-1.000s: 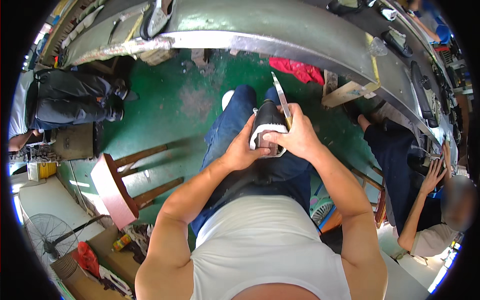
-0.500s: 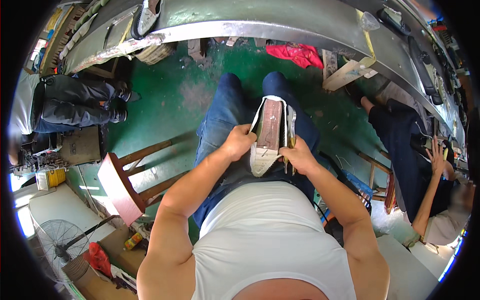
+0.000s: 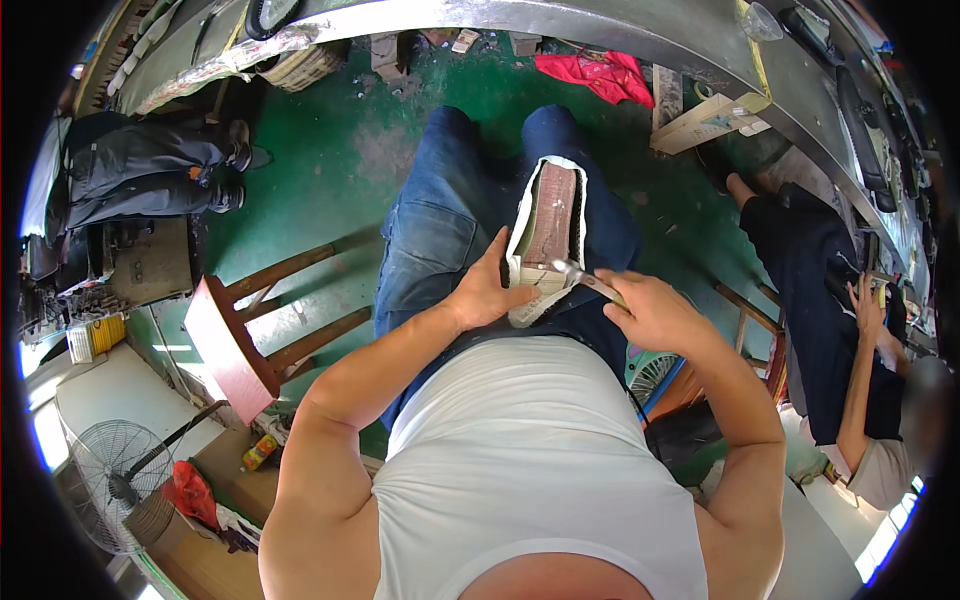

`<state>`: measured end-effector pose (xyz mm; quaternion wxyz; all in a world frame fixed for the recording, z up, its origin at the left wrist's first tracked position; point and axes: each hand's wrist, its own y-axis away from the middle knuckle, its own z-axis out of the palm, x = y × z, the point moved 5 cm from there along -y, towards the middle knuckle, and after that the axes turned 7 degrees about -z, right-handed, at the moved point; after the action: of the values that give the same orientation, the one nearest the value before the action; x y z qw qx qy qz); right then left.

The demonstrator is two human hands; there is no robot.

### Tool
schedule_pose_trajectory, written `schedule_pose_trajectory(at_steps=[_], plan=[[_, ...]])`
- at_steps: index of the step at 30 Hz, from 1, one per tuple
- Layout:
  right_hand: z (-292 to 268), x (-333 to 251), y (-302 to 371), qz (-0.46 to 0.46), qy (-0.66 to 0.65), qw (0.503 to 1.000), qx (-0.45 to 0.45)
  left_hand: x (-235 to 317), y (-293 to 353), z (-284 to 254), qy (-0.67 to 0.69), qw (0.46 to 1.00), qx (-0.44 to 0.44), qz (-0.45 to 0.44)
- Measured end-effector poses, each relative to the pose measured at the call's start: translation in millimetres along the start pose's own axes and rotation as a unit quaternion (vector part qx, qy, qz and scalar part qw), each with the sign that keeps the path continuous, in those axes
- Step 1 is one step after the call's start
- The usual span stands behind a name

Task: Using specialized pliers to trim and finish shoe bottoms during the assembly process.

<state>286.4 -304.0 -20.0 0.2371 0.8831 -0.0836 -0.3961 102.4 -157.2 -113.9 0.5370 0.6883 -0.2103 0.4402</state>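
A shoe upper on its last (image 3: 549, 232) lies bottom-up on my lap, with a white fabric edge around a brown insole. My left hand (image 3: 487, 290) grips its near left side, thumb against the white edge. My right hand (image 3: 648, 311) holds a thin metal tool (image 3: 578, 276) whose tip touches the near end of the shoe's white edge. I sit in blue jeans and a white sleeveless shirt.
A long grey workbench (image 3: 560, 25) curves across the top and right. A wooden stool (image 3: 238, 340) stands to my left on the green floor. A red rag (image 3: 597, 72) lies under the bench. Another seated person (image 3: 842, 330) works at my right. A fan (image 3: 112, 470) is at lower left.
The shoe has been turned bottom-up and lowered onto my lap. My right hand dropped from above the shoe to its near end with the tool.
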Motion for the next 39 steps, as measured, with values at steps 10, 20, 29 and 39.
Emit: schedule_pose_trajectory(at_steps=[10, 20, 29, 39], plan=[[-40, -70, -55, -0.025, 0.289, 0.936, -0.198, 19, 11, 14, 0.377, 0.922, -0.086, -0.011], [48, -37, -54, -0.107, -0.019, 0.989, 0.096, -26, -22, -4, 0.178, 0.950, 0.255, 0.024], [-20, -29, -62, -0.140, 0.297, 0.930, 0.165, 1, -15, -4, -0.096, 0.948, 0.265, 0.149], [12, 31, -46, -0.154, 0.121, 0.949, 0.247, 21, -16, -3, -0.180, 0.941, 0.184, 0.219]])
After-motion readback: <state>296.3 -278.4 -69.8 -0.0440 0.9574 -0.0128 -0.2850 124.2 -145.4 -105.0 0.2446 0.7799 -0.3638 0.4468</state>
